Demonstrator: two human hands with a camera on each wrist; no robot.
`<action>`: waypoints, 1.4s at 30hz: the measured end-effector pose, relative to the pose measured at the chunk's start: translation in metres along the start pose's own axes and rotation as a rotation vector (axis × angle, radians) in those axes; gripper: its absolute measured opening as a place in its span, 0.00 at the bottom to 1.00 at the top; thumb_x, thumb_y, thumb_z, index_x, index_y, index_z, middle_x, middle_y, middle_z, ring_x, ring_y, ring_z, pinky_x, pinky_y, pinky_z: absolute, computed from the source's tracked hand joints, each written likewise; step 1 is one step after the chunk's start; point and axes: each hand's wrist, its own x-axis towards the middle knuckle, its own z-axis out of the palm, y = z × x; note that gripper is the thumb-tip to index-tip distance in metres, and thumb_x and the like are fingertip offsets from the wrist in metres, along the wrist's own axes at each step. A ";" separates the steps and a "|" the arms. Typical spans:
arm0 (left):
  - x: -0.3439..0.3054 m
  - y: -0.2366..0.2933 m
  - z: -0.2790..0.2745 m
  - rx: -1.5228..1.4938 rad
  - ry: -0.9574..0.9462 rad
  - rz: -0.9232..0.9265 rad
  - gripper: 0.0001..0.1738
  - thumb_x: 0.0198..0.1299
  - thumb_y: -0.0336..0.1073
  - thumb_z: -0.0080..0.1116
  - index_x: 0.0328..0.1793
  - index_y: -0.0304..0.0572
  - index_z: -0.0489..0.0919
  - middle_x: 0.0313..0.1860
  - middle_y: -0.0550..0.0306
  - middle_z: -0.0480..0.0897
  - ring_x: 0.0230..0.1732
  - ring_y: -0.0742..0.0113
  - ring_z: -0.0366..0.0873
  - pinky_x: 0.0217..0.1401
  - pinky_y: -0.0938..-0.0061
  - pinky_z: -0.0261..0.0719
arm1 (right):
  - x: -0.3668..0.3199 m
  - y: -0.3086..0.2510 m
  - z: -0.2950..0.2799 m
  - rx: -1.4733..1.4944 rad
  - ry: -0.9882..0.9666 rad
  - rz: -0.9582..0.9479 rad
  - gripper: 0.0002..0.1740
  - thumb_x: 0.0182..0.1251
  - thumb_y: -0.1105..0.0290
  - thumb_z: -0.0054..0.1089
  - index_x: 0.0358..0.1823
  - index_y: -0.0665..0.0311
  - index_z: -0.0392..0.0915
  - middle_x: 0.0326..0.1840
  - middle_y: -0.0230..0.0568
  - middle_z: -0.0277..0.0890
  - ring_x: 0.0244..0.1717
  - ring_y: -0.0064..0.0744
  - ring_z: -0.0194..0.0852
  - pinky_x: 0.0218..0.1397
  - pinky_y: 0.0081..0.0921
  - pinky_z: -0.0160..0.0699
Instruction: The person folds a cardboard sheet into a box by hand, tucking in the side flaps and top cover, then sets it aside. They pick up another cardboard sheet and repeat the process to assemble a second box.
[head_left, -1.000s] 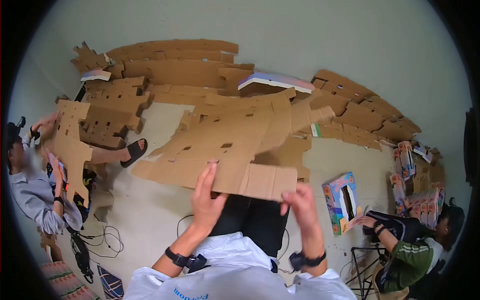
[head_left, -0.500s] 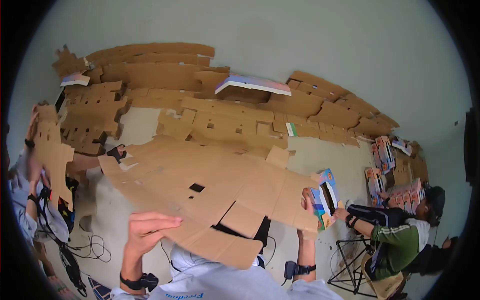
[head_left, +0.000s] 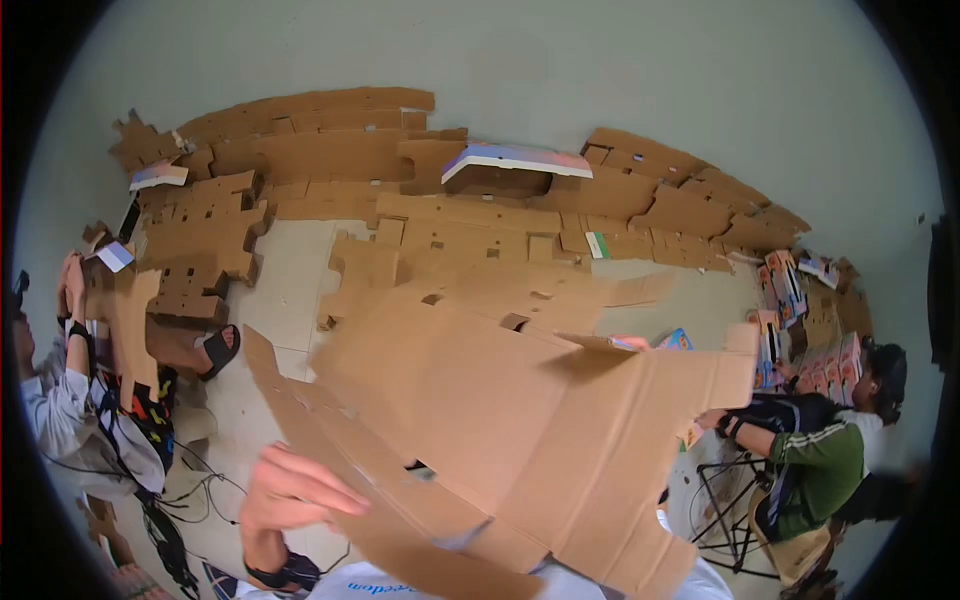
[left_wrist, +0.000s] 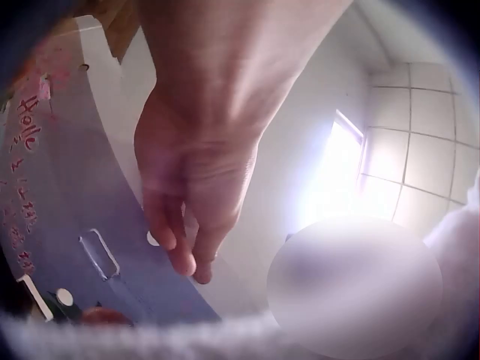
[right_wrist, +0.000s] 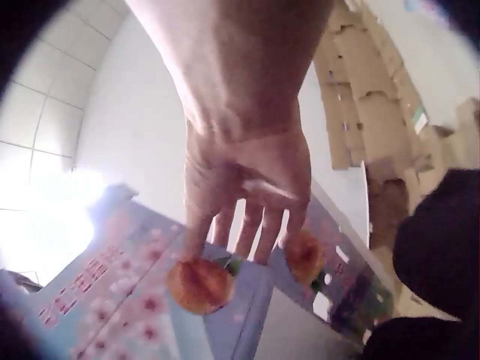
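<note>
- Cardboard sheet (head_left: 590,430) is up in front of the person, over the lap, spanning the space between the two hands; hands well apart.
- Right hand (right_wrist: 247,176): grips the sheet's edge, thumb on the printed face, other fingers going behind the edge. Mostly hidden by the sheet in the head view.
- Left hand (head_left: 290,490): at the opposite edge, fingers fairly straight and overlapping the board. Blurred, so can't tell if it pinches the edge or merely touches it.
- Step in hand, as judged: handling and turning the flat blank, perhaps to line up its creases. Next move probably calls for a firm left-hand hold, then bending along a score line, with the wide panel supported so it doesn't buckle.
- Look of it: plain brown face up, score lines, small cut-out slots, some panels angled up. Underside printed lilac and pink with blossoms, fruit and lettering.
- Beyond: more brown cardboard pieces (head_left: 320,155) along the wall, with a lilac-and-white printed piece (head_left: 518,160) among them.
- Left: another person (head_left: 50,390) seated beside brown board; black cables (head_left: 172,545) on the floor (head_left: 290,300).
- Right: person in a green top (head_left: 830,470), printed boxes (head_left: 830,375) behind, black-framed stool (head_left: 735,545) nearby.
</note>
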 end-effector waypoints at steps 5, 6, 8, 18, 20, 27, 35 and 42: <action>0.044 -0.015 0.046 0.017 -0.204 0.139 0.13 0.51 0.26 0.76 0.45 0.45 0.96 0.42 0.57 0.95 0.40 0.62 0.93 0.40 0.74 0.87 | -0.008 -0.027 -0.038 0.091 -0.105 0.010 0.32 0.88 0.46 0.40 0.65 0.68 0.80 0.68 0.46 0.77 0.63 0.38 0.79 0.72 0.36 0.74; 0.051 -0.022 0.051 0.036 -0.162 0.137 0.13 0.51 0.26 0.75 0.44 0.45 0.96 0.42 0.57 0.94 0.39 0.62 0.93 0.39 0.74 0.86 | -0.010 -0.032 -0.044 0.105 -0.126 0.012 0.33 0.88 0.45 0.39 0.64 0.68 0.80 0.68 0.45 0.77 0.62 0.38 0.78 0.72 0.36 0.73; 0.063 -0.033 0.061 0.073 -0.079 0.135 0.13 0.51 0.26 0.72 0.44 0.45 0.95 0.40 0.58 0.94 0.38 0.62 0.92 0.37 0.75 0.85 | -0.009 -0.043 -0.057 0.126 -0.172 0.010 0.35 0.89 0.43 0.37 0.63 0.68 0.81 0.68 0.44 0.76 0.62 0.38 0.78 0.72 0.35 0.73; 0.089 -0.048 0.062 0.022 0.019 0.357 0.16 0.61 0.39 0.59 0.32 0.36 0.91 0.28 0.53 0.89 0.30 0.60 0.89 0.31 0.72 0.81 | -0.004 -0.078 0.001 -0.253 -0.345 -0.275 0.58 0.86 0.27 0.11 0.47 0.71 0.87 0.58 0.47 0.80 0.59 0.41 0.76 0.73 0.37 0.66; 0.090 -0.061 0.052 0.056 0.104 0.296 0.18 0.63 0.40 0.58 0.30 0.34 0.90 0.27 0.51 0.88 0.29 0.60 0.88 0.30 0.71 0.80 | -0.022 -0.064 0.028 -0.210 -0.234 -0.180 0.63 0.84 0.25 0.07 0.34 0.72 0.88 0.42 0.53 0.86 0.51 0.44 0.82 0.72 0.40 0.72; 0.061 -0.102 0.004 0.028 0.352 0.055 0.18 0.66 0.42 0.61 0.42 0.31 0.89 0.34 0.46 0.88 0.38 0.61 0.86 0.45 0.67 0.81 | -0.073 0.004 0.041 -0.001 -0.144 0.080 0.67 0.82 0.23 0.04 0.16 0.72 0.83 0.21 0.52 0.81 0.31 0.49 0.83 0.56 0.41 0.82; -0.013 -0.143 -0.056 0.422 0.123 -0.568 0.26 0.60 0.24 0.69 0.66 0.45 0.86 0.87 0.48 0.66 0.89 0.46 0.61 0.88 0.55 0.64 | -0.103 0.016 0.037 -0.012 -0.069 0.110 0.56 0.89 0.32 0.17 0.29 0.75 0.83 0.35 0.57 0.84 0.38 0.48 0.85 0.58 0.47 0.85; -0.071 -0.168 0.044 0.461 0.040 -0.604 0.45 0.60 0.32 0.76 0.86 0.50 0.71 0.93 0.44 0.55 0.93 0.35 0.46 0.94 0.43 0.48 | -0.114 0.054 0.019 0.072 -0.007 0.253 0.35 0.92 0.50 0.43 0.39 0.77 0.82 0.41 0.57 0.86 0.46 0.45 0.89 0.57 0.41 0.88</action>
